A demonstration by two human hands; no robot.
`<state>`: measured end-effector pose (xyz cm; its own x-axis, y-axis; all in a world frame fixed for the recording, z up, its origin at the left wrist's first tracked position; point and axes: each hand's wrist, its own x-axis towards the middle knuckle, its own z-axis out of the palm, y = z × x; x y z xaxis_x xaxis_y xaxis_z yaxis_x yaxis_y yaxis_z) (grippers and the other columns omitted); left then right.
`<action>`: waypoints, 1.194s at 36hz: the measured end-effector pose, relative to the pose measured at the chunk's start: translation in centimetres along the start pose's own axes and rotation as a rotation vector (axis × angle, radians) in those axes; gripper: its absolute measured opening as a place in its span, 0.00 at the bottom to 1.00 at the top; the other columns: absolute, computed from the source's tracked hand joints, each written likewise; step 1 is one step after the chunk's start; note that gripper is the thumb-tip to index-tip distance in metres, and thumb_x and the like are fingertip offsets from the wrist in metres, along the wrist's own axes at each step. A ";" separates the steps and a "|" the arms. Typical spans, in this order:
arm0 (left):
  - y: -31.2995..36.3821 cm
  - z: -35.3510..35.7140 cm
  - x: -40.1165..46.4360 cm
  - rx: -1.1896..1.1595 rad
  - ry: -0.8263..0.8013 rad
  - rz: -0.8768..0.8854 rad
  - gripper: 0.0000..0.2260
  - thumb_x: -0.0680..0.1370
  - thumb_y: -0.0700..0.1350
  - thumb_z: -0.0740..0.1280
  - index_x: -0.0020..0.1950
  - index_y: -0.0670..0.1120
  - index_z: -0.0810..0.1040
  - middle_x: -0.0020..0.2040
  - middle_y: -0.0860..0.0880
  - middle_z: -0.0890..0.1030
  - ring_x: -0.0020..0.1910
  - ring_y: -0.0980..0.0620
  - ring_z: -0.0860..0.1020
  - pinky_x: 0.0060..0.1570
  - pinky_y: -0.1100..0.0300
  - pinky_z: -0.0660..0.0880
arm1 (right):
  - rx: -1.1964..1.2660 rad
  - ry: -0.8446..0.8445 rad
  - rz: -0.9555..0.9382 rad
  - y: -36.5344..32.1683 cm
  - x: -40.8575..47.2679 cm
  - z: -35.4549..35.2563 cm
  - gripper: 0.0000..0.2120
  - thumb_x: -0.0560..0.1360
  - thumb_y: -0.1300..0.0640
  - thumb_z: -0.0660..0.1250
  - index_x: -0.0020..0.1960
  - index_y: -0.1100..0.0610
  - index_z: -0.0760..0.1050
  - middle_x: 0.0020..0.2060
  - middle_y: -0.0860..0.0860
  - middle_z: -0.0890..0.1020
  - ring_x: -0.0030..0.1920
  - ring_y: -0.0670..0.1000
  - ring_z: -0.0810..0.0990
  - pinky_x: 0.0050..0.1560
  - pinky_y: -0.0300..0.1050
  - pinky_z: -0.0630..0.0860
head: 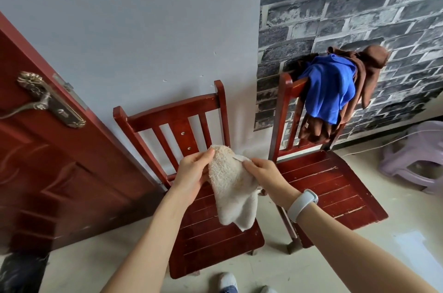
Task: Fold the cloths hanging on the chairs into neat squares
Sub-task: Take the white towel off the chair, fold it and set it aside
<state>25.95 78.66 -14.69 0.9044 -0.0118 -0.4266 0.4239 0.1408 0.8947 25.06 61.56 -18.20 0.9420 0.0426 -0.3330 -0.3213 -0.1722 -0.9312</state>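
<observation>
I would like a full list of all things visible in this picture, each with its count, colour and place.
cream cloth: one, off-white, held up over the left chair's seat
blue cloth: one, blue, draped on the right chair's backrest
brown cloth: one, brown, on the same backrest, under the blue cloth
chairs: two, red-brown wood, side by side at the wall
door: one, red-brown, left side
door handle: one, brass-coloured, on the door
stool: one, pale purple, floor at right
shoes: white, bottom edge
wristband: one, white, on the right wrist
left hand: pinches the cream cloth's top
right hand: pinches its other top edge
</observation>
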 end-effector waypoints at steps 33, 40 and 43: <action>-0.7 -10.7 1.1 -0.118 0.150 -0.174 0.09 0.76 0.37 0.63 0.55 0.42 0.77 0.51 0.46 0.80 0.51 0.51 0.77 0.52 0.57 0.72 | -0.346 0.402 0.125 0.4 3.7 -6.4 0.17 0.80 0.54 0.53 0.60 0.64 0.73 0.52 0.60 0.78 0.50 0.55 0.74 0.52 0.46 0.70; -2.0 -11.6 2.2 0.025 0.087 -0.417 0.10 0.72 0.38 0.70 0.52 0.38 0.77 0.48 0.41 0.79 0.50 0.45 0.78 0.54 0.51 0.73 | -0.326 0.279 0.260 0.7 4.4 -6.5 0.21 0.74 0.66 0.57 0.67 0.63 0.67 0.56 0.59 0.74 0.52 0.55 0.74 0.55 0.50 0.74; -2.4 -11.5 2.1 0.138 0.019 -0.434 0.08 0.73 0.33 0.68 0.51 0.38 0.79 0.47 0.41 0.80 0.48 0.45 0.79 0.51 0.51 0.74 | -0.393 0.318 0.138 0.8 4.2 -6.6 0.18 0.75 0.68 0.54 0.63 0.62 0.71 0.54 0.59 0.76 0.46 0.51 0.73 0.44 0.42 0.70</action>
<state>26.27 89.67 -19.25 0.6408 -0.0223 -0.7674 0.7674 -0.0066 0.6411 29.38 55.08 -19.37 0.8961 -0.2971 -0.3298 -0.4412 -0.5137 -0.7359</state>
